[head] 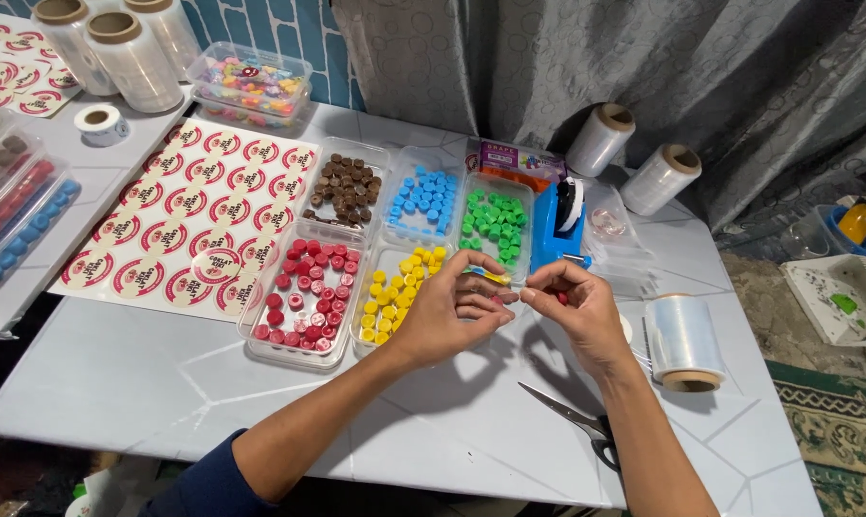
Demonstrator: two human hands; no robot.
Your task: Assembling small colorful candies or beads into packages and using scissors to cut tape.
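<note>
Head view: my left hand and right hand meet above the table.
Grip: both pinch shut on a small yellow piece; its shape is unclear.
Room: bare tabletop toward me; scissors near my right wrist.
Hidden: trays partly behind my hands.

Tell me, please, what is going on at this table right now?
A person's left hand and right hand meet over the white table, pinching a small yellow piece between them. Clear trays hold red pieces, yellow, blue and green ones. Scissors lie near the right wrist.
</note>
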